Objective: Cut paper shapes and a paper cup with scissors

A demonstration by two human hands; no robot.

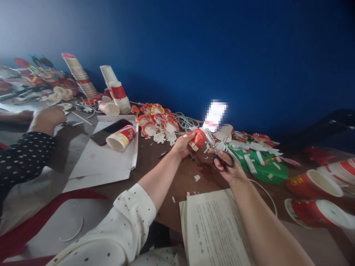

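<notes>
My left hand (183,145) grips a red and white paper cup (198,139) over the middle of the table, fingers closed round its side. In my right hand (227,166) is a pair of scissors (212,140) with black handles, thumb and fingers through the loops. The blades reach the cup's right edge; whether they are closed on the paper I cannot tell. Just behind the cup stands a bright, blurred-out screen (216,115). Left of my left hand lies a heap of cut red and white paper pieces (158,122).
At left, a co-worker's hand (50,116) works near stacked paper cups (80,75). A white box lid (91,162) carries a phone (107,133) and a cup. Printed sheets (208,225) lie in front of me. A green plate (266,173) of scraps and large cups (313,184) stand right.
</notes>
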